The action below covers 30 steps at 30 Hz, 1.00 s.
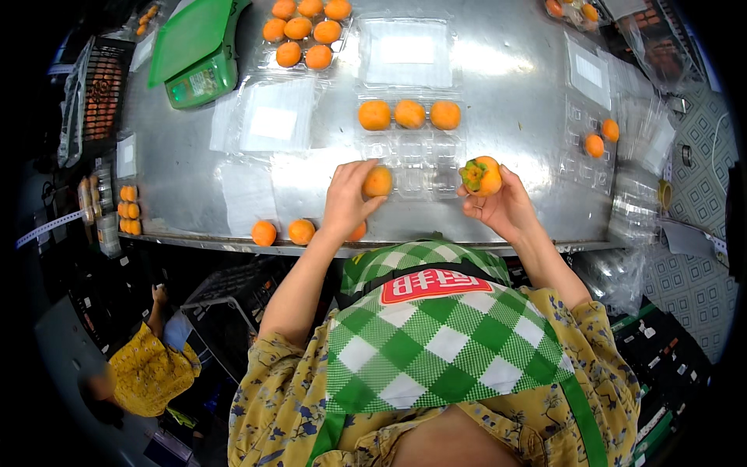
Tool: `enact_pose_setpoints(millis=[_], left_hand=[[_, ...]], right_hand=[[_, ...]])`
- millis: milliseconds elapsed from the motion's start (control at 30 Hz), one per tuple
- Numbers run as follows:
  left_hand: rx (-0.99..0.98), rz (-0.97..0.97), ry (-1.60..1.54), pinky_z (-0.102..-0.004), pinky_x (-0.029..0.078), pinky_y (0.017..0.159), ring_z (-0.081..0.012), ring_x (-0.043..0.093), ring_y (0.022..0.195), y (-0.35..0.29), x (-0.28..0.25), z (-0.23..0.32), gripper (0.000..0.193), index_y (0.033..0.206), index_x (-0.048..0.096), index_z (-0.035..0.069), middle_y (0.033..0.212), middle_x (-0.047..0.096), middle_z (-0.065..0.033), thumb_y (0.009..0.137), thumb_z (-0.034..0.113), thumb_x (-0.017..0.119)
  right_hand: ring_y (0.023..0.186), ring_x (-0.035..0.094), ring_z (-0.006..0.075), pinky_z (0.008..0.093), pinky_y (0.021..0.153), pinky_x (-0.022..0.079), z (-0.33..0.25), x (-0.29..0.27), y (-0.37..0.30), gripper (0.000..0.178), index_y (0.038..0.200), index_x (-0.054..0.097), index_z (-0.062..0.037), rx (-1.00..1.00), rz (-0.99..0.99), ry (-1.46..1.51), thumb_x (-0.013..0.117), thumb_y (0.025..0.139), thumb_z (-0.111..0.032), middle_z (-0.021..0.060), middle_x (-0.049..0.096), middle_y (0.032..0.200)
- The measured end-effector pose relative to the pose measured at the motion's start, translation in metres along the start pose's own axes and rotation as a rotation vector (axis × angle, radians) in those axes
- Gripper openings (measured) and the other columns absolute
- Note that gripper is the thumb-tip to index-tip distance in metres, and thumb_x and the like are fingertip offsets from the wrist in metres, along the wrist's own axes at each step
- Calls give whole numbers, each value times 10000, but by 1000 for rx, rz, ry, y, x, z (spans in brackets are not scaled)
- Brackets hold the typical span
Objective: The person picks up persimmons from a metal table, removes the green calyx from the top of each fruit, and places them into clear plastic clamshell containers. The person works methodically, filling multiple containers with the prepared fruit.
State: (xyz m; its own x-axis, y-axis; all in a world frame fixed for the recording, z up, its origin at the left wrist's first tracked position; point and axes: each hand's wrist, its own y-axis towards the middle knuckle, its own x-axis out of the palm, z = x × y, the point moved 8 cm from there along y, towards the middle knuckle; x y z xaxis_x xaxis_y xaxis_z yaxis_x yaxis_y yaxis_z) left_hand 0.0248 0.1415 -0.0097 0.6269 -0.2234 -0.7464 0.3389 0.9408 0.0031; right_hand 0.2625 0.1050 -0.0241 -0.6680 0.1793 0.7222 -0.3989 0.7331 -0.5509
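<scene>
From my remote seat, I have the left hand with thumb and fingers curved around the left-hand persimmon, at the near-left corner of a clear tray; whether that fruit rests in its cup, I can't tell. The right hand pinches the right-hand persimmon just beside the tray's right side, leafy green top showing. I'd keep both grips light to avoid bruising, settle each fruit squarely before letting go, and turn the leaves under, since the tray's far row of three persimmons shows only smooth skin. The middle cups look unfilled. Farther out, I count eight persimmons in the far tray, and two persimmons at the right-hand tray. Loose persimmons lie along the near edge, one partly hidden by the left forearm.
</scene>
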Motion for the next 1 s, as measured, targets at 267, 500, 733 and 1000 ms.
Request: enact_pose_setpoints(millis=[267,500,733,1000], left_hand=[[-520,-130,-2226,-367,477,885,-250,576,992,-8,37,27,760,1347,411,62,1186,560,-138,813,561,624],[-437,-235,-2206,-360,475,883,-249,573,1017,17,41,61,689,1339,421,103,1198,556,-122,814,475,666],[129,214,-666,-337,462,867,-220,547,1060,77,-14,123,748,1290,457,68,1168,557,-96,625,59,801],[200,281,-324,-336,454,862,-227,539,1007,126,1,164,791,1297,453,34,1101,516,-107,584,71,793]], right_hand=[[811,660,258,369,770,534,-6,1,-6,552,1237,487,-35,-49,-7,-6,450,926,-489,206,633,1016],[853,650,223,347,788,536,-19,-6,-15,528,1249,479,-26,-59,-37,-92,579,882,-392,159,627,1059],[985,592,150,305,847,496,-95,-7,-43,552,1244,482,-42,-482,145,-720,728,759,-139,65,577,1120],[935,574,165,296,801,477,-180,-21,-55,618,1205,502,-60,-830,331,-1140,783,656,-102,53,549,1060]])
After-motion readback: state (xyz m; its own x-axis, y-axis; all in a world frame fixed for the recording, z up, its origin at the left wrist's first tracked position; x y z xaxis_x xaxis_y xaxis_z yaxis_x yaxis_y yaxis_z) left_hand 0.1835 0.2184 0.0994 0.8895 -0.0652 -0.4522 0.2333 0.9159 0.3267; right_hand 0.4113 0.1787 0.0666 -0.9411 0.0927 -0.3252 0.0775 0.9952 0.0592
